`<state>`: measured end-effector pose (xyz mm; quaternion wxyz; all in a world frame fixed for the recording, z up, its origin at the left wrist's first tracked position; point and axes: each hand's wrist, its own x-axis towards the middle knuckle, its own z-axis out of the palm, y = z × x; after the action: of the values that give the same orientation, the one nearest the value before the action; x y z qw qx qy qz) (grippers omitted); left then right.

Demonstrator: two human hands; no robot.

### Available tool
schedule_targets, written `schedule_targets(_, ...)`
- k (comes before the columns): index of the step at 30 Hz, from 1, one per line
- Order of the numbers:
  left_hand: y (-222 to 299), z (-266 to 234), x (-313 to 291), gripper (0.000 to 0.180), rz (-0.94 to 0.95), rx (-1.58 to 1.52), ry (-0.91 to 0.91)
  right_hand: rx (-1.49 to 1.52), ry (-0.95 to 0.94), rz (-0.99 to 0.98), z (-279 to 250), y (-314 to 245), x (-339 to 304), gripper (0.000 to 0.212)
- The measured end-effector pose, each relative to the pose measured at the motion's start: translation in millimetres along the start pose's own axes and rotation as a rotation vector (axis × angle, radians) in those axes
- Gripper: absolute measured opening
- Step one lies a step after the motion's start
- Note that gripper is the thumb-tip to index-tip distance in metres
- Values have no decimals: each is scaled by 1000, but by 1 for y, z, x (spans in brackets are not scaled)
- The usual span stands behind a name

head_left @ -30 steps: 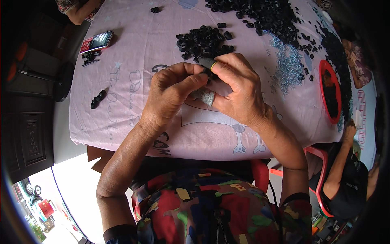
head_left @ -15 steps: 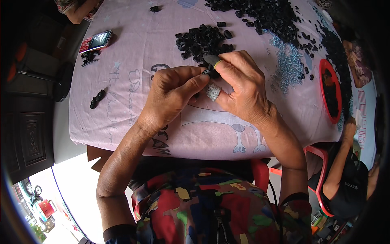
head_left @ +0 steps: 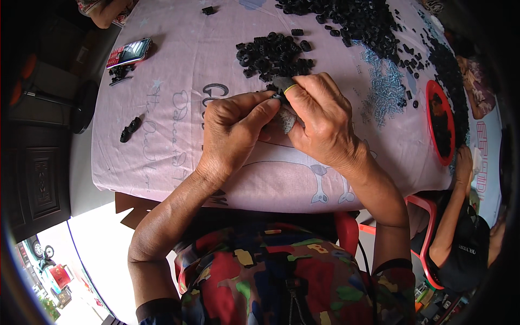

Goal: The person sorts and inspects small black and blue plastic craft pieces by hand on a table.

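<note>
My left hand (head_left: 232, 128) pinches a small black plastic part (head_left: 278, 97) between thumb and forefinger. From the other side, my right hand (head_left: 325, 122) closes on the same part, its fingertips meeting the left ones. A dark finger cover with a yellow edge (head_left: 285, 85) is on a right finger, and a pale speckled wrap (head_left: 287, 119) is around the right thumb. The fingers hide most of the held part. Just beyond my hands lies a small heap of black plastic parts (head_left: 271, 54).
A larger black heap (head_left: 352, 21) spreads across the far right, beside pale blue beads (head_left: 382, 84). Right of them stands a red-rimmed basin (head_left: 431, 122). A red phone (head_left: 129, 52) and joined black parts (head_left: 130, 129) lie left. Other people sit at the pink-covered table (head_left: 146, 162).
My right hand's fingers have curled inward and its covered finger now presses closer over the held part. The left hand stays almost in place, still pinching.
</note>
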<state>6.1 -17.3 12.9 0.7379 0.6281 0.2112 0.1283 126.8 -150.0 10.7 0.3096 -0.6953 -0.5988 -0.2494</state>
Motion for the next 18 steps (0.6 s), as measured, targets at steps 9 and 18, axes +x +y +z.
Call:
schedule_targets(9,-5,2,-1,22,-13,-70,25,-1,19,-23,2,1,1,39)
schedule_targets(18,-7,3,-2,23,-13,-131,49,-23,48,-30,4,0,0,38)
